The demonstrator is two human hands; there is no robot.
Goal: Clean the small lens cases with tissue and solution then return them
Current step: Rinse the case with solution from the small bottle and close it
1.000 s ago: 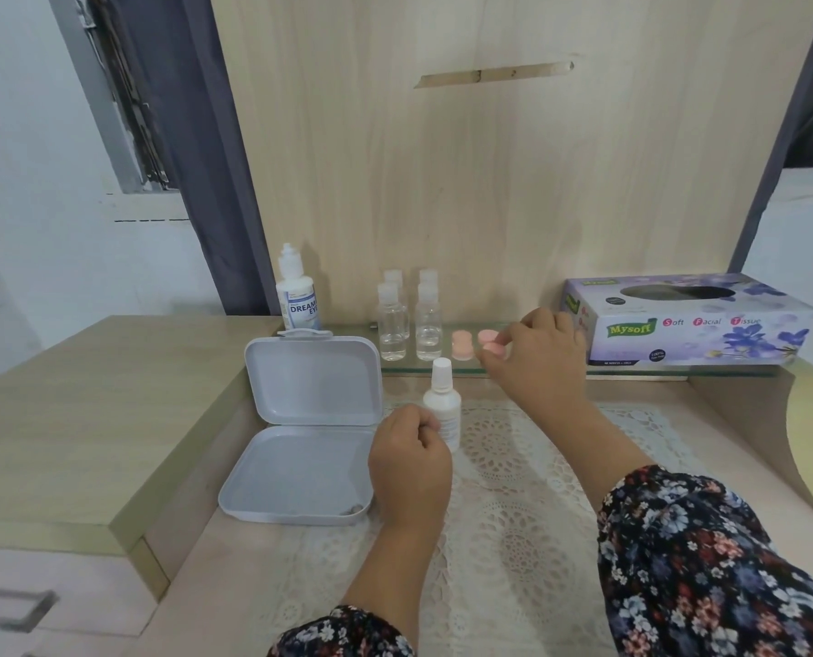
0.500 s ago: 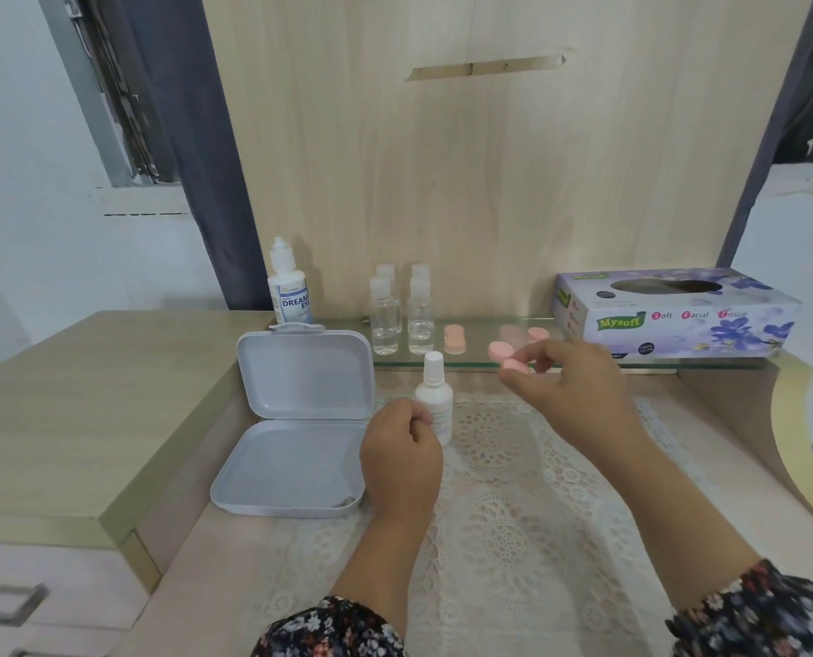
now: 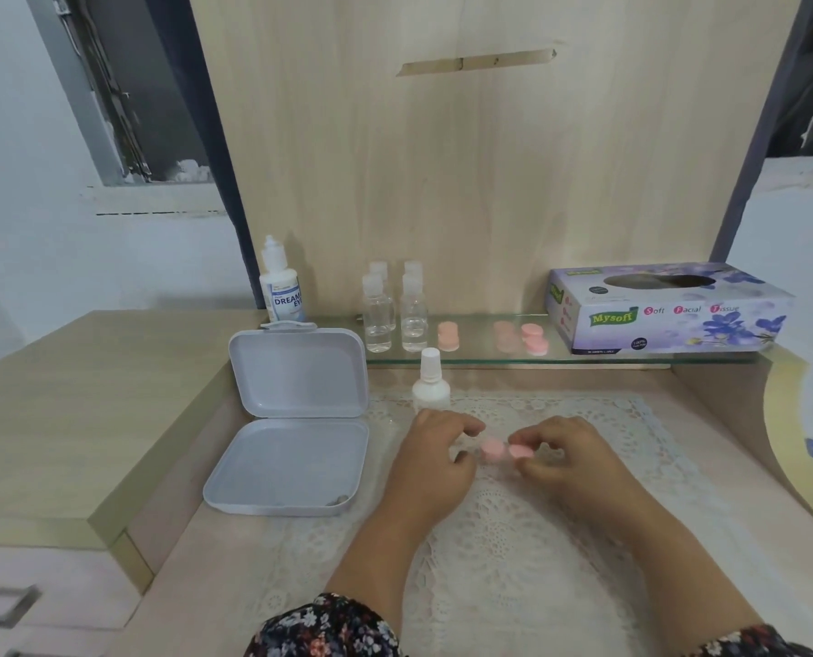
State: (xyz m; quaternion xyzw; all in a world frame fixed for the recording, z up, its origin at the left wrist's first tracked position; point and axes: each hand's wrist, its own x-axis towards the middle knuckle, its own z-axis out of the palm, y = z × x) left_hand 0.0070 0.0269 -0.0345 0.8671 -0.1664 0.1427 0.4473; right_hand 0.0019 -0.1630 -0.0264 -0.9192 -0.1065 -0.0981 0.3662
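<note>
So the pink lens case [image 3: 505,451] has come off the glass shelf [image 3: 480,355] and is now down low in the middle of the frame, just above the lace mat [image 3: 513,528] on the table [image 3: 196,552]. A second ago the right hand [image 3: 568,455] was up at the shelf picking it from the row of pink pieces; now both hands meet over the mat. That looks like the fetch step is done and the opening or wiping part is about to start, though no tissue is out yet, and the tissue box [image 3: 670,308] sits untouched at the right end of the shelf. The other pink cases [image 3: 532,339] are left up there, so I'd guess this is early going. Right hand's grip: thumb and fingertips pinching the right cap of the case, wrist low, forearm coming in from the lower right. Left hand [image 3: 435,455] has shifted over from beside the small white bottle [image 3: 430,384]; its fingers curl around the left cap, looks like touching it, but it's blurry so I can't say how firmly. The open grey box [image 3: 295,419] sits just left of the hands.
</note>
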